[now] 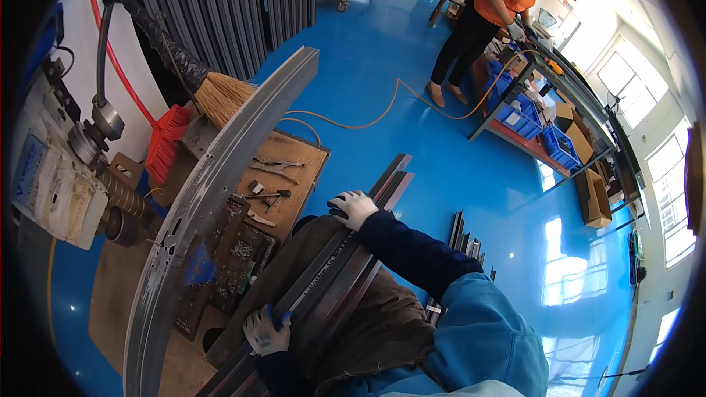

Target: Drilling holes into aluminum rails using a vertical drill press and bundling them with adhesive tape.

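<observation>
Two grips (353,209) (267,331) on at least two bars (334,284)

Workshop, metalworking by the look of it. Long dark profiles (213,15) racked upright, metal bars (346,265) across the wearer's lap, machine (55,191) at left, locking pliers (276,169) on a grimy wooden table (310,165). Orange hose (368,126) across glossy blue floor (360,51), blue parts bins (521,117), gloved co-worker (507,0) at another table (518,81).

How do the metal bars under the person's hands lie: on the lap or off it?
On it: the bars rest across the brown apron, left hand and right hand on them.
</observation>
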Demonstrator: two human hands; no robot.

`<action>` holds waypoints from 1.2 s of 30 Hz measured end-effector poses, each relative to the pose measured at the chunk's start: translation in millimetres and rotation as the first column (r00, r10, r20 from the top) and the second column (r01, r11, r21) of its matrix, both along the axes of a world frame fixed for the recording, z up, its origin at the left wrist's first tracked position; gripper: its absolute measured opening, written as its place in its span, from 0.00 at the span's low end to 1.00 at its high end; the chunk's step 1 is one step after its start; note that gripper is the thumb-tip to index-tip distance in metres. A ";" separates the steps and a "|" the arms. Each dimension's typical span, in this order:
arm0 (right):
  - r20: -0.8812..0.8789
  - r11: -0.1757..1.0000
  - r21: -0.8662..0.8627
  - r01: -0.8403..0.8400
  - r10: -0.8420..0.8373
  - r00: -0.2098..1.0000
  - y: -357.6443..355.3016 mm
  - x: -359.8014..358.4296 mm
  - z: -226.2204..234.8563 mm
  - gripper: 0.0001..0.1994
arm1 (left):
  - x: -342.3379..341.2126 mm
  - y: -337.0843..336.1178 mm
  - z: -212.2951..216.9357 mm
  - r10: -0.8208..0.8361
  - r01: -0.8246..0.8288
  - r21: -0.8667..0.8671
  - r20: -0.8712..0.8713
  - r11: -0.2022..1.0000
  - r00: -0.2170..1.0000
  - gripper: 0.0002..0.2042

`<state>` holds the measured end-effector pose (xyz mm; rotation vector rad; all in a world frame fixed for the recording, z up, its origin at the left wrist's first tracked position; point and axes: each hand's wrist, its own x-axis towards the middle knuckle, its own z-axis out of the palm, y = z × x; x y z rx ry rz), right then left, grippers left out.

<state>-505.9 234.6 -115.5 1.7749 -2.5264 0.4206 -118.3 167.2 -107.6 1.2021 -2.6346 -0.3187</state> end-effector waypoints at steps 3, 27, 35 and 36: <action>0.036 0.995 -0.093 0.023 -0.020 0.999 37.0 7.6 17.8 0.20 | 5.1 1.5 -3.5 0.006 -0.006 -0.071 -0.009 0.997 1.000 0.26; 0.177 0.917 -0.259 0.303 -0.264 0.948 131.3 10.9 -33.3 0.22 | 29.1 13.4 -4.2 0.094 -0.104 -0.125 -0.082 0.987 0.992 0.26; 0.189 0.954 -0.226 0.195 -0.153 0.970 125.2 11.9 -19.7 0.20 | 46.3 21.0 12.4 0.147 -0.129 -0.204 0.077 0.970 0.986 0.24; 0.202 0.957 -0.219 0.188 -0.144 0.969 125.0 11.1 -18.9 0.20 | 52.7 24.8 13.1 0.156 -0.135 -0.202 0.091 0.970 0.983 0.24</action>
